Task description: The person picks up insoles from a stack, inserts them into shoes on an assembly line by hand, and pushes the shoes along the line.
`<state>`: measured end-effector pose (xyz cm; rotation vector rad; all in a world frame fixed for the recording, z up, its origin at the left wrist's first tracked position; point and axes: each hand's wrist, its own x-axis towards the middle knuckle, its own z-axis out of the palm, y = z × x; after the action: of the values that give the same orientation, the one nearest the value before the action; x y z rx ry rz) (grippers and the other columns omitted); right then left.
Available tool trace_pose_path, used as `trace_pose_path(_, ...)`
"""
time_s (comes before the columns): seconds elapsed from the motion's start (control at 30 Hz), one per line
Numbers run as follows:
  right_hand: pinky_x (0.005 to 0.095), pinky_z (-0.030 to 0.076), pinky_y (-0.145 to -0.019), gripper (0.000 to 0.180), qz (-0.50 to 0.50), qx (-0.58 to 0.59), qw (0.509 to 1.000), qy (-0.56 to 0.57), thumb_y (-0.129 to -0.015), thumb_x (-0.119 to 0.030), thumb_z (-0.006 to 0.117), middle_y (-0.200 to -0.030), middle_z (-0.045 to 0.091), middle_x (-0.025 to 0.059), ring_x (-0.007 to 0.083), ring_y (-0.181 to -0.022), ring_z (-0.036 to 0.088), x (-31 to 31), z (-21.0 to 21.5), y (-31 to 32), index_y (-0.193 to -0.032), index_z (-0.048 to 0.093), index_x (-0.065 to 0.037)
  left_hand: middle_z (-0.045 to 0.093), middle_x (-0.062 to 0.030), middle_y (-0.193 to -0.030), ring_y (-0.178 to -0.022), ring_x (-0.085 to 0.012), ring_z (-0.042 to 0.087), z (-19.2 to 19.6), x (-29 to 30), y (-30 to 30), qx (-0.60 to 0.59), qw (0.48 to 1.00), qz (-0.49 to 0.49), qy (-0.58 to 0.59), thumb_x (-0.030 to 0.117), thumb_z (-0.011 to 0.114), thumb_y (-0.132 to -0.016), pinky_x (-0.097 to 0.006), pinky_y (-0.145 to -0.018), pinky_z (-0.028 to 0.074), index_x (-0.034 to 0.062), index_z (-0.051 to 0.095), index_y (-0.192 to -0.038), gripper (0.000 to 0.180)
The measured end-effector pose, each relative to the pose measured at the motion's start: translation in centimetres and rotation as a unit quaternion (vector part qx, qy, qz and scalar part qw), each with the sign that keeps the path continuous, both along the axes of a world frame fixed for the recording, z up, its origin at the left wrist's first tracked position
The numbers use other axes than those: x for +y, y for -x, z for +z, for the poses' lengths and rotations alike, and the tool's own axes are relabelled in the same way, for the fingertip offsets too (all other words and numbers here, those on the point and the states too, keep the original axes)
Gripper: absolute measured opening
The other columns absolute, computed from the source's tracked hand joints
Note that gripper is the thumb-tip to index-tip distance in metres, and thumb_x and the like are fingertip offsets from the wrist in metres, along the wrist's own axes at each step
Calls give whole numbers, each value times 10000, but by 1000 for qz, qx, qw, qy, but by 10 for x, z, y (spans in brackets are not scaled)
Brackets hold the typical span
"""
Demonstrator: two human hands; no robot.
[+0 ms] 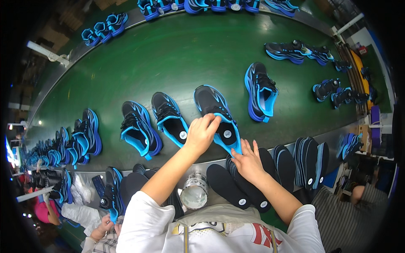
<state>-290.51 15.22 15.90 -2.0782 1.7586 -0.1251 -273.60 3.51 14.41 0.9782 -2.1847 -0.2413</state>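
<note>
A black and blue sneaker (211, 99) lies toe away from me on the green surface, a dark insole with a round white label inside it. My left hand (201, 134) is closed in a pinch on the collar at the shoe's opening. At the heel, my right hand (249, 162) has its thumb on one side and its fingers stretched along the other, gripping it. Just left stand a second sneaker (165, 105), also with a labelled insole, and a third sneaker (136, 116). To the right sits another sneaker (255, 80) with its opening toward me.
Stacks of dark insoles (228, 181) lie along the near metal edge, beside a clear round container (194, 192). More sneakers (289, 51) stand at the right, far edge and left of the green belt (168, 55). Another person's hands (105, 227) hold a sneaker at lower left.
</note>
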Motion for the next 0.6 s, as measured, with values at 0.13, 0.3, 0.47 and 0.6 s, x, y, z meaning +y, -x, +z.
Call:
trace_pose_path(0.13, 482, 205, -997, 292, 6, -32, 999, 21, -783, -167, 541, -1207, 390, 290, 372, -1156, 374, -12, 3, -2, -1047, 578, -50, 538, -125, -823, -628, -304, 540, -10, -16, 6, 62, 996, 62, -21, 21, 584, -700, -375, -545, 438, 32, 537, -903, 209)
trace_pose_path(0.3, 462, 235, -990, 291, 36, -29, 992, 120, -763, -139, 532, -1191, 425, 248, 365, -1153, 378, -17, 25, -23, -1012, 547, 10, 545, -120, -794, -684, -327, 557, -24, -44, 10, 50, 986, 127, -92, 83, 582, -745, -391, -594, 456, 42, 561, -877, 139)
trace_pose_path(0.47, 368, 419, -804, 303, 77, -219, 972, -24, -738, -118, 574, -1054, 494, 166, 319, -918, 509, 65, 44, -34, -1014, 524, -4, 570, -110, -853, -731, -313, 573, -17, -40, 3, -24, 983, 127, -133, 119, 579, -764, -361, -636, 461, 41, 597, -839, 109)
trace_pose_path(0.6, 393, 405, -843, 360, 90, -49, 994, -28, -708, -188, 614, -1163, 439, 199, 320, -1041, 470, 126, 11, -15, -1019, 522, -30, 561, -101, -891, -799, -306, 562, -2, -42, -1, 44, 961, 72, -263, 150, 555, -785, -363, -690, 444, 41, 585, -863, 137)
